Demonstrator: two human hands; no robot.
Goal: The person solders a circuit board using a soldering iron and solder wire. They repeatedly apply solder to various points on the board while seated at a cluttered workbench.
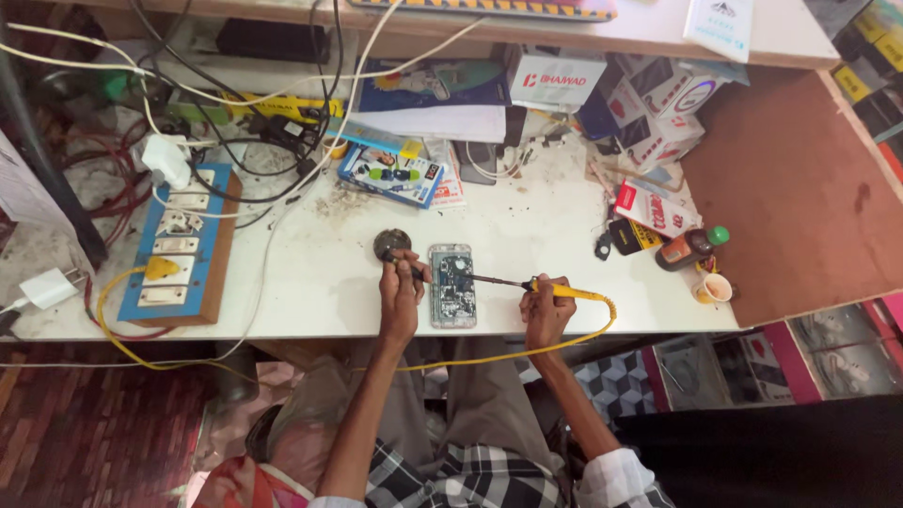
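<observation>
**Soldering an opened phone**

On the white tabletop (564, 282) the opened phone (452, 285) lies between our hands. Our right hand (546, 306) grips the yellow soldering iron (564, 291), tip towards the board; our left hand (400, 282) pinches a thin dark tool (414, 273). We judge steady wrists and brief, light contact matter most.

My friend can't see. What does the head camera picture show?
A person's right hand holds a yellow soldering iron to an opened phone on a cluttered white table. The left hand holds a small dark tool beside the phone.
</observation>
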